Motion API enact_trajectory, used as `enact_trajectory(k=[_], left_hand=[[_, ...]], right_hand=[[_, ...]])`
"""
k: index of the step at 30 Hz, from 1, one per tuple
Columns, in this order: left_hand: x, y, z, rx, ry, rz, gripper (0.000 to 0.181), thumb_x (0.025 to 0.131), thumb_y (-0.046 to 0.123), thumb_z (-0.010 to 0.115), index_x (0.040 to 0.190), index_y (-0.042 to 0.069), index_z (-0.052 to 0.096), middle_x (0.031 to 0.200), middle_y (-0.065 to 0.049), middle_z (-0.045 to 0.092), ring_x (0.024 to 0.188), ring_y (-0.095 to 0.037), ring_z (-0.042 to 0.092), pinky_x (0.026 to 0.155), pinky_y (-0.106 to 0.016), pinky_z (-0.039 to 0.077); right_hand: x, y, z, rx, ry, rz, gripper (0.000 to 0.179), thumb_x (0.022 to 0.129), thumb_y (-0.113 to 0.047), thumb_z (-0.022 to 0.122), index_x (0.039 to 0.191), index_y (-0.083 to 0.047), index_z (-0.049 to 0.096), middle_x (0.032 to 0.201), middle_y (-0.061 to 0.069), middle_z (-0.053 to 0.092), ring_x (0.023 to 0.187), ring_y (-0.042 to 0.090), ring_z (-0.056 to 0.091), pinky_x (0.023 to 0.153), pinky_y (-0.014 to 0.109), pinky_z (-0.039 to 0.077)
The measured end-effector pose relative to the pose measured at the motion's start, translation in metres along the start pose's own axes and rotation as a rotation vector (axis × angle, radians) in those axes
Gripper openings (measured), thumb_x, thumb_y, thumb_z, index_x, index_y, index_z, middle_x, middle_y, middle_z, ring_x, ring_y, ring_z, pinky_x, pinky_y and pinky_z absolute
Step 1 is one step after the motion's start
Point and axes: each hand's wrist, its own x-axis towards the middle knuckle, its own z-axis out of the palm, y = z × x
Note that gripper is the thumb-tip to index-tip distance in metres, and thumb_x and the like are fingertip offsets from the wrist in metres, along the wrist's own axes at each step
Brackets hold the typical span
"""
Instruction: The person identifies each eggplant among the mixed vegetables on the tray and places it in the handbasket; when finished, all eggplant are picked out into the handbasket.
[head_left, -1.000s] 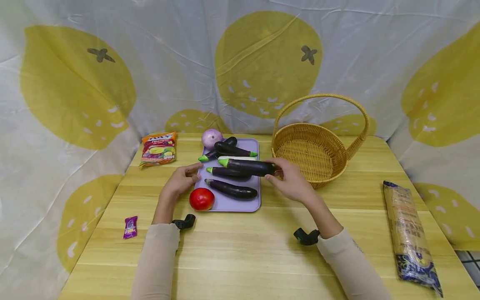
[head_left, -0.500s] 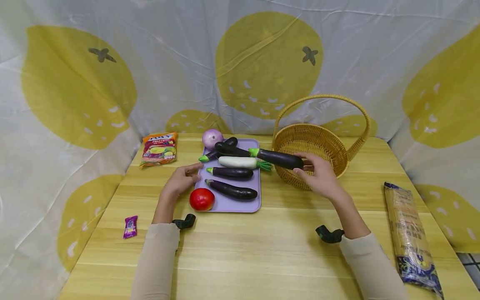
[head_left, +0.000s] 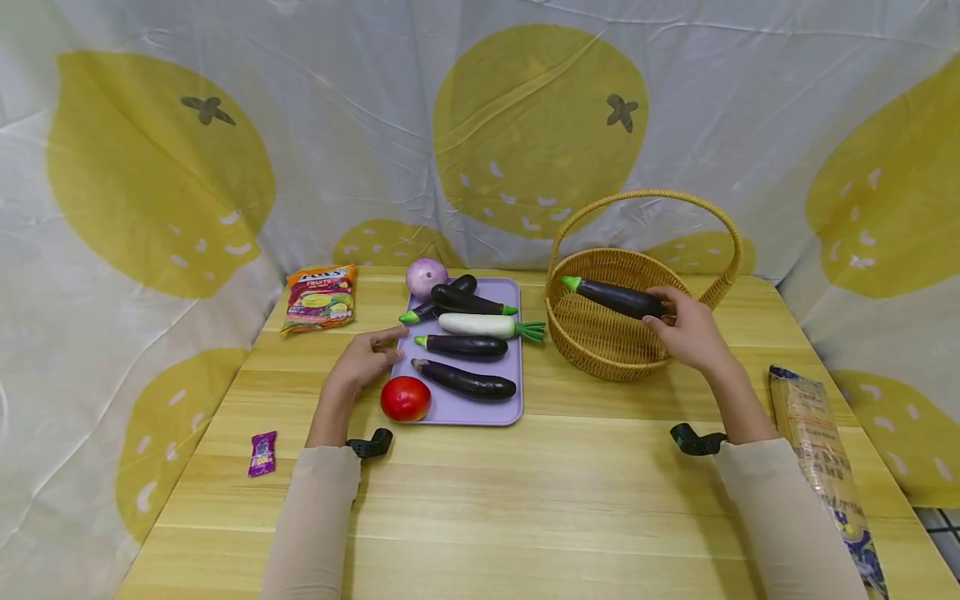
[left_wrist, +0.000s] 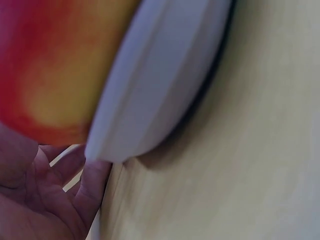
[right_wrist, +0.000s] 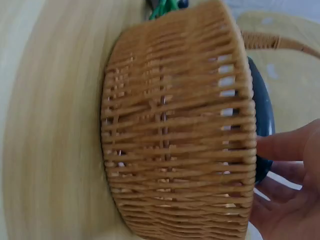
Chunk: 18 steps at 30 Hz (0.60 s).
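My right hand point(head_left: 686, 329) grips a dark purple eggplant point(head_left: 617, 298) by its blunt end, holding it over the mouth of a wicker basket point(head_left: 600, 358); its green tip points left. In the right wrist view the basket wall point(right_wrist: 175, 125) hides most of that eggplant point(right_wrist: 262, 120). At the left edge of a lilac tray point(head_left: 480, 412), my left hand point(head_left: 363, 360) rests with fingers extended and nothing gripped. The tray bears several more eggplants point(head_left: 465, 380), a white radish point(head_left: 476, 325) with green leaves, a purple onion point(head_left: 426, 277) and a red tomato point(head_left: 406, 399).
An orange candy bag point(head_left: 320, 298) lies at the back left, with a small purple-wrapped candy point(head_left: 262, 454) nearer me. On the right lies a long clear-wrapped package point(head_left: 817, 433), partly covered by my right sleeve. The basket's tall handle point(head_left: 652, 194) arches over its opening.
My right hand has carried the eggplant rightward from above the tray to over the basket, uncovering the radish. The left hand has stayed at the tray's edge.
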Motion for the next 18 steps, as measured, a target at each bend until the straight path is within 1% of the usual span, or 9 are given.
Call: enact_trajectory(k=[3,8,10,15,18], left_hand=[[0.0,0.001,0.001,-0.003,0.004,-0.011,0.048,0.101,0.016,0.061,0.149,0.018,0.057,0.164,-0.008,0.042,0.152,-0.036,0.031,0.124,-0.056,0.025],[0.001,0.0,0.001,0.002,0.01,-0.022,0.047,0.101,0.018,0.06,0.149,0.021,0.058,0.164,-0.006,0.042,0.153,-0.035,0.03,0.125,-0.057,0.024],[0.001,0.0,0.001,0.003,0.011,-0.023,0.047,0.102,0.018,0.06,0.149,0.021,0.058,0.164,-0.006,0.043,0.153,-0.035,0.03,0.125,-0.056,0.024],[0.0,-0.001,0.001,-0.008,0.01,-0.022,0.047,0.101,0.017,0.061,0.148,0.019,0.058,0.163,-0.007,0.043,0.153,-0.035,0.031,0.125,-0.056,0.024],[0.0,0.0,0.001,-0.008,0.011,-0.017,0.047,0.101,0.017,0.061,0.148,0.019,0.059,0.163,-0.006,0.044,0.153,-0.034,0.032,0.125,-0.056,0.023]], right_hand=[[0.009,0.006,0.0,-0.046,-0.016,0.014,0.05,0.102,-0.011,0.06,0.148,0.003,0.046,0.147,0.034,0.049,0.122,0.054,0.059,0.098,0.062,0.052],[0.025,0.016,0.005,-0.098,-0.034,0.027,0.048,0.101,-0.008,0.059,0.146,0.005,0.046,0.143,0.033,0.051,0.12,0.052,0.058,0.096,0.062,0.051],[0.031,0.019,0.007,-0.116,-0.039,0.038,0.049,0.101,-0.007,0.058,0.146,0.006,0.046,0.143,0.034,0.051,0.122,0.052,0.056,0.097,0.062,0.049],[0.046,0.023,0.01,-0.125,-0.06,0.087,0.051,0.1,-0.006,0.055,0.147,0.008,0.043,0.145,0.035,0.048,0.131,0.053,0.048,0.105,0.065,0.043],[0.052,0.025,0.012,-0.11,-0.072,0.129,0.051,0.101,-0.006,0.052,0.148,0.008,0.041,0.147,0.036,0.045,0.133,0.054,0.044,0.107,0.066,0.041]])
